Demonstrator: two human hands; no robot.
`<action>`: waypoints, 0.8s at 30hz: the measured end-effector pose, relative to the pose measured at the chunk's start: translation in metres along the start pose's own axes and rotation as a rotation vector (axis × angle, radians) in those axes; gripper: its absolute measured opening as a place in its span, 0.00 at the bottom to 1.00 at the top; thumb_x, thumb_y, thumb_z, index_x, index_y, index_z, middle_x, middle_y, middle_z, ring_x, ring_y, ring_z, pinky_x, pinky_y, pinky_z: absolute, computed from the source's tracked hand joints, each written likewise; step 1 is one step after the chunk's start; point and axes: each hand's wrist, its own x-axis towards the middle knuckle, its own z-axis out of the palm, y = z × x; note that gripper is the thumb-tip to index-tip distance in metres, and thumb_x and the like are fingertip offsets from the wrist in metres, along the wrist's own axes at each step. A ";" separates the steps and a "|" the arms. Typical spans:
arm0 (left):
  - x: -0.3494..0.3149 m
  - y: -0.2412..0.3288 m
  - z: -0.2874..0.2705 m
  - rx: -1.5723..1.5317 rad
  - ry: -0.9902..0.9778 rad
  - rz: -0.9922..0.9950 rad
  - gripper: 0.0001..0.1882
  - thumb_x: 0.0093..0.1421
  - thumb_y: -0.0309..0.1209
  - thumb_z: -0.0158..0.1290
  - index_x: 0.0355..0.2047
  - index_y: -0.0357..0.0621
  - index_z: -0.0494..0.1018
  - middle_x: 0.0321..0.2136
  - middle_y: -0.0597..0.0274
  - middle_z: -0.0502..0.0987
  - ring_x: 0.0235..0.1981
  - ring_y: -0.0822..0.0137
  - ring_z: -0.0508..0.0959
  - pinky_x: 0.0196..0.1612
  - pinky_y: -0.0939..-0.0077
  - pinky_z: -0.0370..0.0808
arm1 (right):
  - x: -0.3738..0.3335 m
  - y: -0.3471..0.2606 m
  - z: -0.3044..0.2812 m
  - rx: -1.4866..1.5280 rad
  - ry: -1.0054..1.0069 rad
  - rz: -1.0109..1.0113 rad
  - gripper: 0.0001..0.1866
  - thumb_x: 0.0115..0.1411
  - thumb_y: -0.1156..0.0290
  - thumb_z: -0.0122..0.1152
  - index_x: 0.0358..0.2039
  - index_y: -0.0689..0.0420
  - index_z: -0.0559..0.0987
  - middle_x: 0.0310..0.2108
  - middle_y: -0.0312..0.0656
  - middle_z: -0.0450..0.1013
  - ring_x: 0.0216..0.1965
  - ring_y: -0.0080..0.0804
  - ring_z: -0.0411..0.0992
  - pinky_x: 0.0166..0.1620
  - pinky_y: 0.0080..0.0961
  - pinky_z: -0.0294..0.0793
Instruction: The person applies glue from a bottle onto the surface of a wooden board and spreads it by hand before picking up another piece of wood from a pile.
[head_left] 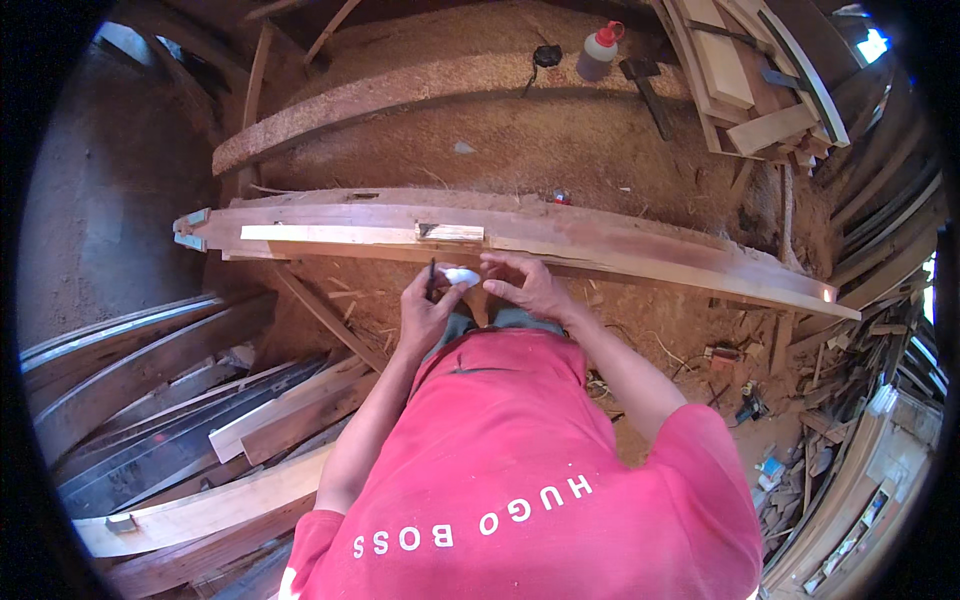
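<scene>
My left hand (428, 305) is closed around a small white rounded thing (461, 277), whose kind I cannot make out. A thin dark stick (432, 278), like a pencil, stands up between the fingers of the same hand. Just right of the white thing, my right hand (530, 288) has its thumb and fingers curved and apart, with nothing visible in them. Beyond both hands lies a long wooden beam (620, 232), running from left to right. A pale wood strip (330, 234) and a short wood block (450, 233) rest along it.
On a curved plank (400, 92) behind are a clear bottle with red cap (598, 55), a black tape measure (546, 57) and a dark-headed hammer-like tool (648, 95). Stacked boards (715, 65) stand far right. Timber planks (240, 490) crowd the left; scraps (800, 470) litter the right.
</scene>
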 end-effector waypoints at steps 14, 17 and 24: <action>0.020 -0.065 -0.021 -0.152 0.084 -0.213 0.16 0.64 0.33 0.59 0.47 0.36 0.78 0.38 0.61 0.82 0.37 0.75 0.79 0.40 0.79 0.77 | 0.002 0.051 -0.039 0.368 0.305 0.234 0.15 0.62 0.65 0.65 0.44 0.64 0.81 0.30 0.36 0.78 0.26 0.18 0.73 0.30 0.19 0.74; 0.005 -0.103 -0.065 -0.102 0.189 -0.238 0.15 0.65 0.34 0.57 0.46 0.35 0.78 0.37 0.61 0.82 0.35 0.74 0.79 0.40 0.78 0.76 | 0.011 0.046 -0.043 0.233 0.292 0.231 0.15 0.62 0.66 0.66 0.43 0.63 0.81 0.28 0.33 0.77 0.26 0.16 0.72 0.31 0.16 0.73; -0.077 -0.191 -0.134 0.452 0.300 -0.415 0.16 0.62 0.37 0.58 0.40 0.35 0.80 0.27 0.58 0.82 0.30 0.69 0.80 0.38 0.72 0.76 | 0.024 0.042 -0.042 -0.139 0.298 0.178 0.21 0.56 0.55 0.70 0.41 0.61 0.83 0.31 0.42 0.81 0.30 0.24 0.78 0.37 0.27 0.76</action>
